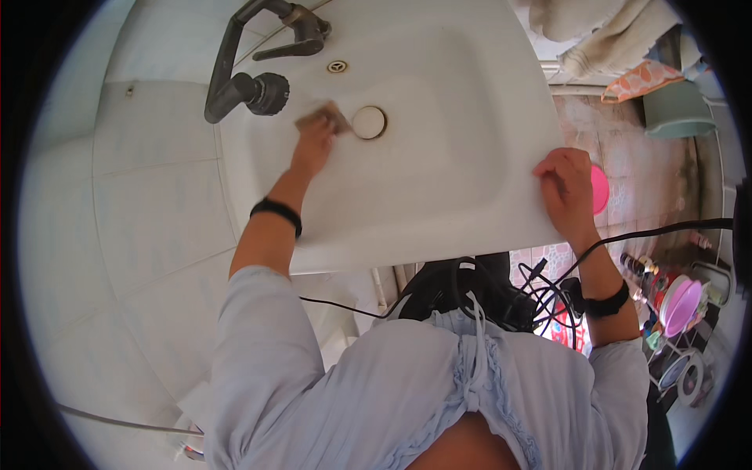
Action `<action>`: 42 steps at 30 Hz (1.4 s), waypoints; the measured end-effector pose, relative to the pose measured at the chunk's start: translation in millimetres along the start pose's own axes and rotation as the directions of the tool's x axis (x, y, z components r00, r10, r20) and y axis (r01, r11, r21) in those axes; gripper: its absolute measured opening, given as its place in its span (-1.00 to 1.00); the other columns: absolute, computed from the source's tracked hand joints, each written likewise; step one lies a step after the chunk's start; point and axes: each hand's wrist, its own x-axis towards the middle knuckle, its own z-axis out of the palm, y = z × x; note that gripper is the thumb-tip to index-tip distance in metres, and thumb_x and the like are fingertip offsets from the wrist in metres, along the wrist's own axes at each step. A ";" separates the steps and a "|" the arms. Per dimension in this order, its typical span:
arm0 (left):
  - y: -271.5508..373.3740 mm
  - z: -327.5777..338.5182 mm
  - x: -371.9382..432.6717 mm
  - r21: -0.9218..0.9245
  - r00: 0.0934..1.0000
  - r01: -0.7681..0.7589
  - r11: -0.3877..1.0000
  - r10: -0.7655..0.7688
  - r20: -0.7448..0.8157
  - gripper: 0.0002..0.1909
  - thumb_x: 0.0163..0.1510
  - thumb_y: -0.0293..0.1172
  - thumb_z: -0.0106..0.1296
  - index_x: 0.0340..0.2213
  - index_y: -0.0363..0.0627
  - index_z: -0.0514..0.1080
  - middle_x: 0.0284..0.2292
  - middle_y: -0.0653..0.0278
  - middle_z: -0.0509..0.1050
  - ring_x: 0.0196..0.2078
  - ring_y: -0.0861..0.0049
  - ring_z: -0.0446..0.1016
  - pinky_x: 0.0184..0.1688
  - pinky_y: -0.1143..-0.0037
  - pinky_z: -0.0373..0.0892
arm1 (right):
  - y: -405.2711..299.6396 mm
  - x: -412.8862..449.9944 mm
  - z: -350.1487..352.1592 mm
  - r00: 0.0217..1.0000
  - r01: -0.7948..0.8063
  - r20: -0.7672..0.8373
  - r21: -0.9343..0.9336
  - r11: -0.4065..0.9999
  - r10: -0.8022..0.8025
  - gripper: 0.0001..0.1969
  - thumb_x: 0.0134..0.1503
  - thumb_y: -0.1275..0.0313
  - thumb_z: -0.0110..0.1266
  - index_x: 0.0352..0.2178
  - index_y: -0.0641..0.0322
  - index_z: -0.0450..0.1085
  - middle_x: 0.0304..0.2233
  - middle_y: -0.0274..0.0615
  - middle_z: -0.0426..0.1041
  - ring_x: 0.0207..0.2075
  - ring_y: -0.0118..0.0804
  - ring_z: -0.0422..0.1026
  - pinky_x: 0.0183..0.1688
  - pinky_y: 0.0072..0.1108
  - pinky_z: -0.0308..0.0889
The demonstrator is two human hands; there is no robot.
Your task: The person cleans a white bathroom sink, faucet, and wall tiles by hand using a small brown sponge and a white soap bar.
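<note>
Inside the white washbasin [411, 170], my left hand [314, 147] grips a brownish cloth or sponge [323, 116], blurred by motion. It presses near the basin floor, just left of the round white drain plug [369, 123]. My right hand [567, 182] rests with curled fingers on the basin's right rim and holds nothing that I can see. A dark faucet [226, 76] with a jointed spout reaches over the basin's left side, its round head [270, 94] above my left hand. The overflow hole [337, 66] lies on the back slope.
Tiled wall [158, 217] borders the basin on the left. Black cables [552, 288] hang in front of me near my right wrist. On the right are a pink round object [599, 189], a green bucket [678, 111], hanging towels [617, 41] and a rack with a pink basin [684, 305].
</note>
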 end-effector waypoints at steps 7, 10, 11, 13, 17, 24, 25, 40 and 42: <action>53.6 -19.2 -60.6 -0.192 0.910 -0.350 0.917 0.381 0.162 -0.80 -0.05 -0.57 -0.12 -0.33 -0.14 0.40 -0.25 0.18 0.34 -0.16 0.33 0.28 -0.10 0.43 0.23 | 2.9 2.4 -5.1 1.000 0.023 -0.014 -0.048 0.999 -0.024 -0.84 -0.26 0.66 -0.11 -0.58 0.18 0.32 -0.47 -0.23 0.29 -0.33 -0.18 0.21 -0.26 -0.48 0.14; 13.6 -36.8 -30.1 0.060 0.982 -0.139 0.988 0.130 0.140 -0.82 -0.04 -0.54 -0.09 -0.31 -0.16 0.36 -0.33 0.19 0.36 -0.24 0.33 0.33 -0.17 0.43 0.27 | 5.0 -1.8 -1.3 0.998 0.034 -0.050 -0.009 0.999 -0.034 -0.84 -0.25 0.66 -0.11 -0.58 0.19 0.32 -0.46 -0.23 0.29 -0.33 -0.18 0.21 -0.26 -0.49 0.14; 14.7 -39.9 -22.6 0.056 0.990 0.114 0.992 -0.118 0.073 -0.79 -0.04 -0.53 -0.09 -0.28 -0.14 0.35 -0.35 0.18 0.36 -0.26 0.33 0.34 -0.19 0.44 0.28 | 5.3 -1.1 -1.9 0.998 0.023 -0.050 -0.019 1.000 -0.024 -0.84 -0.25 0.66 -0.11 -0.58 0.19 0.32 -0.46 -0.23 0.29 -0.33 -0.18 0.21 -0.26 -0.49 0.14; 6.8 -18.6 -25.5 0.130 0.995 0.087 0.988 -0.093 0.038 -0.76 -0.03 -0.49 -0.07 -0.25 -0.11 0.31 -0.35 0.17 0.36 -0.30 0.34 0.35 -0.23 0.45 0.30 | 2.1 2.5 -2.0 0.998 0.057 -0.035 -0.001 0.998 -0.057 -0.85 -0.26 0.65 -0.11 -0.60 0.19 0.33 -0.47 -0.24 0.30 -0.33 -0.18 0.21 -0.26 -0.50 0.15; 99.6 25.3 -31.6 -0.163 0.981 -0.167 0.972 0.180 0.067 -0.72 -0.03 -0.44 -0.12 -0.22 -0.20 0.25 -0.29 0.03 0.33 -0.20 0.20 0.31 -0.13 0.40 0.23 | 10.8 1.4 0.4 0.994 0.052 -0.099 0.028 0.998 -0.049 -0.85 -0.26 0.65 -0.11 -0.59 0.18 0.33 -0.49 -0.23 0.30 -0.34 -0.18 0.21 -0.27 -0.50 0.15; 210.4 28.5 -9.1 -0.366 0.894 -0.299 0.881 0.393 0.216 -0.57 0.04 -0.35 -0.16 -0.05 -0.23 0.15 -0.24 0.04 0.32 -0.19 0.19 0.26 -0.13 0.40 0.20 | 9.6 4.9 1.5 0.994 0.078 -0.075 0.042 0.996 -0.074 -0.86 -0.28 0.64 -0.11 -0.61 0.18 0.32 -0.50 -0.26 0.31 -0.39 -0.19 0.21 -0.31 -0.48 0.15; 193.3 23.3 -20.5 -0.223 0.874 -0.399 0.890 0.442 0.201 -0.59 0.05 -0.33 -0.19 -0.07 -0.24 0.16 -0.20 0.03 0.31 -0.16 0.18 0.26 -0.10 0.37 0.19 | 7.8 2.7 1.9 0.995 0.075 -0.073 0.022 0.997 -0.074 -0.86 -0.28 0.64 -0.12 -0.62 0.18 0.32 -0.51 -0.27 0.31 -0.39 -0.20 0.21 -0.31 -0.48 0.15; 236.3 5.7 -39.6 -0.524 0.906 -0.069 0.849 0.273 0.324 -0.65 0.11 -0.34 -0.27 -0.06 -0.15 0.22 -0.01 0.16 0.21 0.05 0.38 0.17 0.08 0.52 0.07 | 10.8 -1.8 7.6 0.996 0.081 -0.051 0.111 0.991 -0.075 -0.87 -0.29 0.62 -0.11 -0.64 0.15 0.34 -0.52 -0.28 0.33 -0.39 -0.20 0.22 -0.33 -0.48 0.17; 214.4 -16.8 -63.5 -0.510 0.855 -0.014 0.860 0.275 0.440 -0.64 0.12 -0.33 -0.29 -0.05 -0.11 0.20 0.00 0.21 0.21 0.06 0.40 0.15 0.09 0.52 0.05 | 14.3 -2.6 3.1 0.996 0.080 -0.048 0.100 0.992 -0.076 -0.87 -0.29 0.62 -0.11 -0.65 0.15 0.34 -0.52 -0.28 0.33 -0.39 -0.21 0.22 -0.33 -0.49 0.17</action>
